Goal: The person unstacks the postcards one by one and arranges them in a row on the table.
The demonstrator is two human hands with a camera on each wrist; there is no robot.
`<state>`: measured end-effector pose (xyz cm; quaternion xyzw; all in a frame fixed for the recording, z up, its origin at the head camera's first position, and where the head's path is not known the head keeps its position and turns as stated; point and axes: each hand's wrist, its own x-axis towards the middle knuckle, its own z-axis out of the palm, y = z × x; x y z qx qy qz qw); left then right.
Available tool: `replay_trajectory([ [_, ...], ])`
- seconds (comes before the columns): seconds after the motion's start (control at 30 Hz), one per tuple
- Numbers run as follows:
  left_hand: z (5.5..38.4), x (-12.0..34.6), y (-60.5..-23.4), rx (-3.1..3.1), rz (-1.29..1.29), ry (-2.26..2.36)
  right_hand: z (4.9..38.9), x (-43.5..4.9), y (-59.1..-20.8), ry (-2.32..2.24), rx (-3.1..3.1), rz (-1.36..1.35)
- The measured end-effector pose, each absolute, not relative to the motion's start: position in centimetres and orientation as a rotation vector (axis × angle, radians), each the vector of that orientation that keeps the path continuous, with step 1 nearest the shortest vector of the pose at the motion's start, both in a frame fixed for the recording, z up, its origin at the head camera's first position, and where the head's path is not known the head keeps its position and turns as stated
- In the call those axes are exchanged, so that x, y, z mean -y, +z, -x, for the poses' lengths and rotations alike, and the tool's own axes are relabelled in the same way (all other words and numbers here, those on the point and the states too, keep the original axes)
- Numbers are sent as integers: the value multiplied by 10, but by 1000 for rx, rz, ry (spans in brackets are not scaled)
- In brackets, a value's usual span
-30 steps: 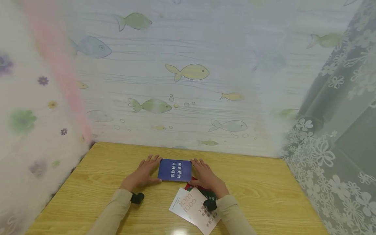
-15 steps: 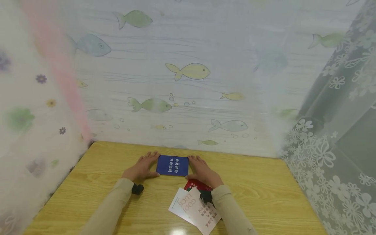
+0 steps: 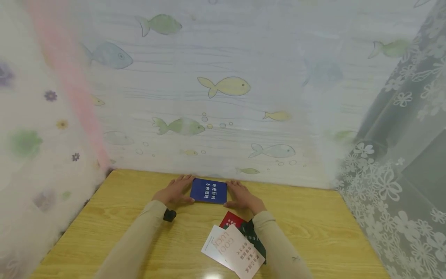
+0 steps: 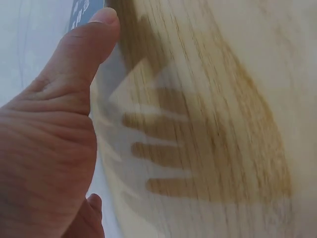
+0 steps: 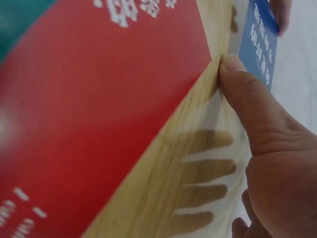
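Note:
A dark blue card with white Chinese characters lies near the back edge of the wooden table, in the head view. At its left side rests my left hand, fingers extended and thumb at the near corner; the left wrist view shows the thumb touching the card's edge. My right hand lies along the opposite side, also with fingers extended. In the right wrist view its thumb is down by the table, close to the blue card; contact there is unclear.
Nearer me, several cards overlap: a red one, a dark green one partly under my right sleeve, a white one and a pale pink one. A fish-patterned cloth hangs behind the table; lace curtain hangs right.
Both hands and the blue card between them have moved away from me, toward the table's back edge. My right hand has come off the red card, which now shows more. The other cards stay put.

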<state>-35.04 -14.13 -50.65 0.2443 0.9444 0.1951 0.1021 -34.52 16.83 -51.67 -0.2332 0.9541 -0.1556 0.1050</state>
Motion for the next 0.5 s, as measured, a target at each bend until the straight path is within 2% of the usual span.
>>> replay_trajectory([
  [0.23, 349, 139, -504, -2733, -586, 622, 354, -169, -514, -445, -2788, 708],
  [0.5, 358, 142, -518, -2736, -572, 552, 357, -166, -514, -433, -2770, 667],
])
